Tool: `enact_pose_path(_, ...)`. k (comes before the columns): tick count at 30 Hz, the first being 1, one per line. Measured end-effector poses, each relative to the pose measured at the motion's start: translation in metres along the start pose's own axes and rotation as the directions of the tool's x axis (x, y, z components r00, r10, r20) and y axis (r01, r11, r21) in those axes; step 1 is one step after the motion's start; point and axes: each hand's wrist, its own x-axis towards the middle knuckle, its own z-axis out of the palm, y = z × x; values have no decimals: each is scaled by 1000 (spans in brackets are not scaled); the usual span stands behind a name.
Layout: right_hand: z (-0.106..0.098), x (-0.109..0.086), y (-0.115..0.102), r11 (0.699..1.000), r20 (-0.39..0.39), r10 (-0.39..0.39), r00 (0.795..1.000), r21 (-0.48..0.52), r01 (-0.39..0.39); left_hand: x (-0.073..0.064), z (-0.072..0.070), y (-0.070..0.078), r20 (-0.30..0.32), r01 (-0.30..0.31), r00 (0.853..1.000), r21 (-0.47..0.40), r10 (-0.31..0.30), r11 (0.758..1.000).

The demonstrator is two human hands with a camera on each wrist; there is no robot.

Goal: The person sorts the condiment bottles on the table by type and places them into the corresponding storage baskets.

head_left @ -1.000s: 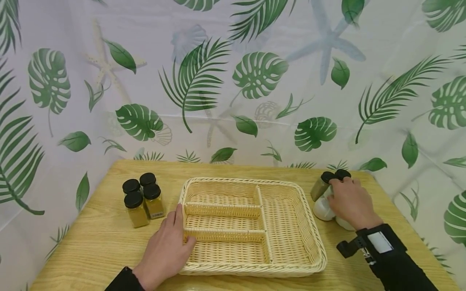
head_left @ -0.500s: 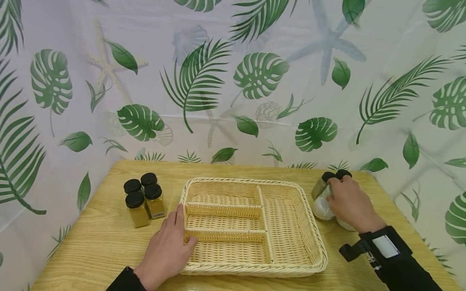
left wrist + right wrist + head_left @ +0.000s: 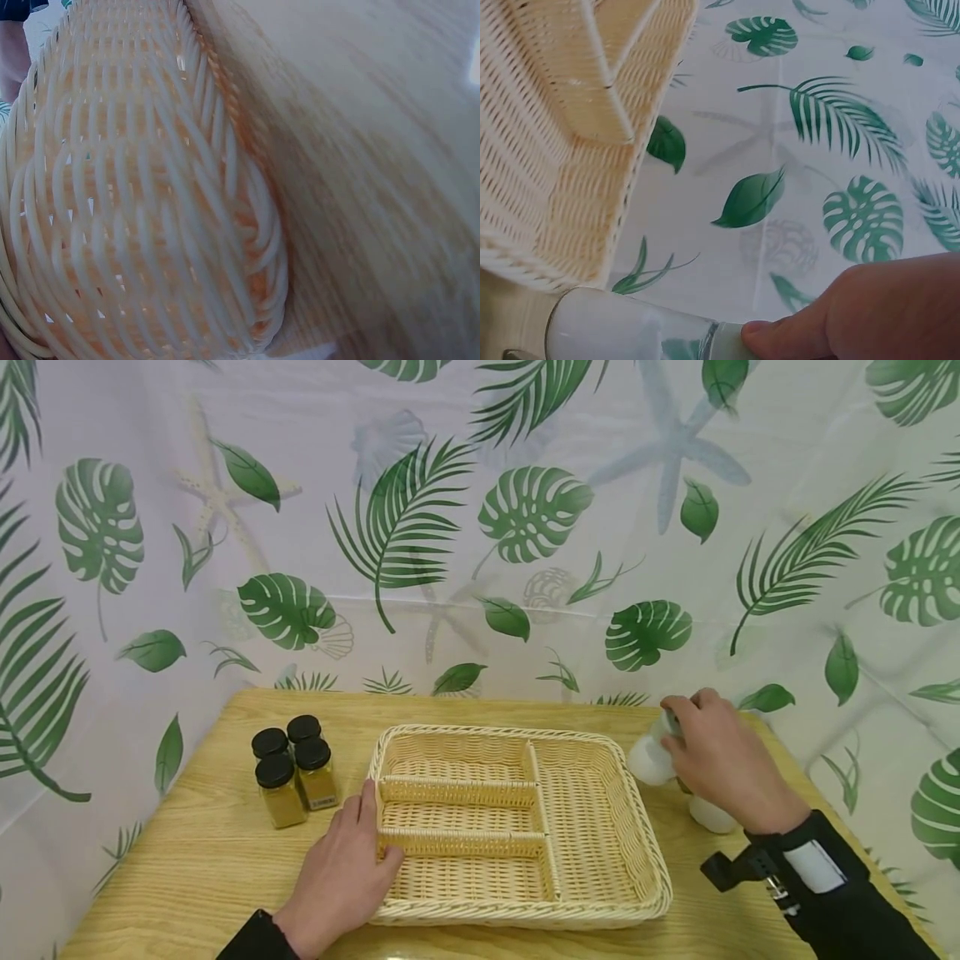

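Note:
My right hand [image 3: 723, 760] grips a clear glass jar [image 3: 651, 762] by its pale green cap. White contents fill its lower part, and it tilts with its base toward the basket's right rim. In the right wrist view the thumb presses on the cap of this jar [image 3: 630, 330]. Below that hand another white-filled jar [image 3: 711, 817] stands on the table, partly covered. My left hand [image 3: 341, 868] holds the left rim of a pale woven basket [image 3: 652, 881], thumb over the inner side. The basket's wall [image 3: 112, 187] fills much of the left wrist view.
Several black-lidded jars [image 3: 285, 802] with yellowish contents stand grouped on the wooden table [image 3: 187, 877], left of the basket. Dividers [image 3: 465, 839] split the basket into compartments. A leaf-patterned cloth [image 3: 450, 527] hangs behind and beside the table.
My right hand has lifted the white-filled jar and tilted it toward the basket. The black-topped jars near it are now hidden behind the hand. My left hand stays put.

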Motion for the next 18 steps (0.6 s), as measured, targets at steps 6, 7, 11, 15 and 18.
enact_pose_path(6,-12,6,-20,1000,-12,-18,1000,11,18,0,0,0,0,1,1000,-2,-1,1000)
enact_pose_path(7,-13,7,-23,1000,-9,-20,1000,12,20,0,0,0,0,1,1000,-4,-1,1000)
enact_pose_path(11,-13,7,-36,999,14,-32,999,35,32,0,0,0,-4,0,1000,-10,0,1000)
enact_pose_path(15,-7,7,-44,996,45,-43,998,78,40,-1,0,0,-6,-4,1000,-8,4,1000)
enact_pose_path(18,0,8,-47,994,72,-56,996,94,49,-1,1,-1,-10,-7,1000,-8,7,1000)
